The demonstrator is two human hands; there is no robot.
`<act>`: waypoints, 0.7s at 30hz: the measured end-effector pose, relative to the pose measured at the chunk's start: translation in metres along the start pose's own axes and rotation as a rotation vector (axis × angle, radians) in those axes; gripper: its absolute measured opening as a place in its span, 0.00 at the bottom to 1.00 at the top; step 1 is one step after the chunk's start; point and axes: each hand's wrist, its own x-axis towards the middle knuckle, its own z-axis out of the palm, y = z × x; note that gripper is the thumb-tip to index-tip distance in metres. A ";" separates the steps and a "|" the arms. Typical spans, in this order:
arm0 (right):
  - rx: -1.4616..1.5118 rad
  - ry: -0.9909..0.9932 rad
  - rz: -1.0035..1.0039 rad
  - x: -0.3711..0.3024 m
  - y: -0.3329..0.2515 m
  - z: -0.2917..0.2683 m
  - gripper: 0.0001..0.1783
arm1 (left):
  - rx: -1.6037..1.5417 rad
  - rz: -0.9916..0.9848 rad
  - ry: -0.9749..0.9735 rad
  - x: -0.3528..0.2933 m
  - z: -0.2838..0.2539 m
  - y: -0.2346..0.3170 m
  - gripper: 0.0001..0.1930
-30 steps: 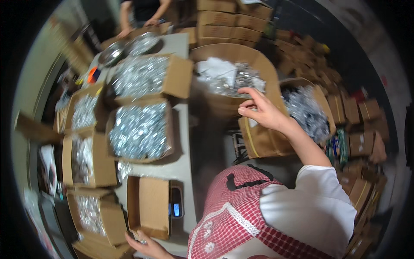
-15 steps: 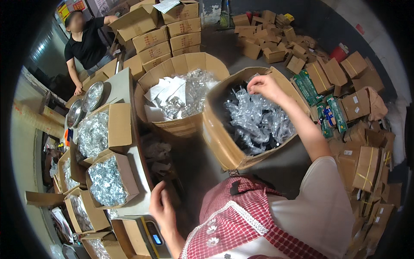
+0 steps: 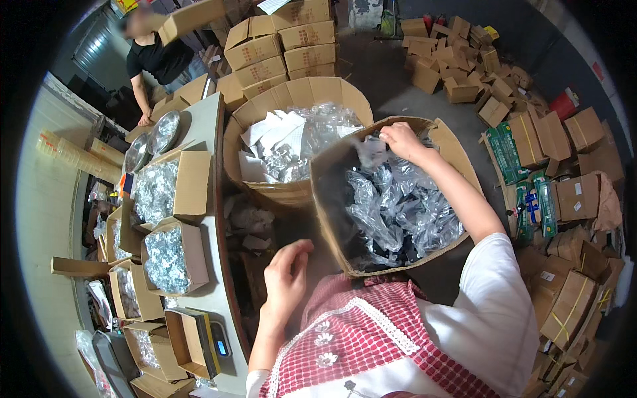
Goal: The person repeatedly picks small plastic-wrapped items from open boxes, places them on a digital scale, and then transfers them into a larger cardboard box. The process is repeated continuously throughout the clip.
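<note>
While the right hand point(image 3: 400, 139) pinches a clear plastic bag point(image 3: 371, 151) inside the brown carton point(image 3: 332, 199), the left hand point(image 3: 286, 277), grip apart, has lifted off the desk point(image 3: 211, 132).

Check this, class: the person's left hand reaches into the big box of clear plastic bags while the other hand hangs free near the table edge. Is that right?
Not quite. The head view shows the right hand reaching into the box of bags; the left hand hangs free near the table edge.

Right hand point(image 3: 403, 140) outstretched, fingers apparently pinched; left hand point(image 3: 286, 275) raised, fingers loosely curled, empty.
</note>
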 end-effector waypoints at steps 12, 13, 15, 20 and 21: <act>0.874 -0.512 -0.148 -0.042 -0.143 -0.060 0.06 | -0.676 0.050 -0.101 0.067 0.050 0.016 0.23; 0.770 -0.404 -0.043 -0.035 -0.137 -0.054 0.07 | -0.786 0.007 0.010 0.063 0.055 0.017 0.13; 0.473 -0.145 0.096 -0.017 -0.107 -0.041 0.11 | -1.006 -0.262 0.104 0.057 0.056 0.015 0.13; -0.116 -0.204 0.225 0.009 -0.039 0.016 0.17 | -0.976 -0.391 0.120 0.043 0.049 0.009 0.17; -0.104 -0.227 0.154 0.011 -0.029 0.024 0.16 | -0.971 -0.389 0.122 0.041 0.048 0.008 0.17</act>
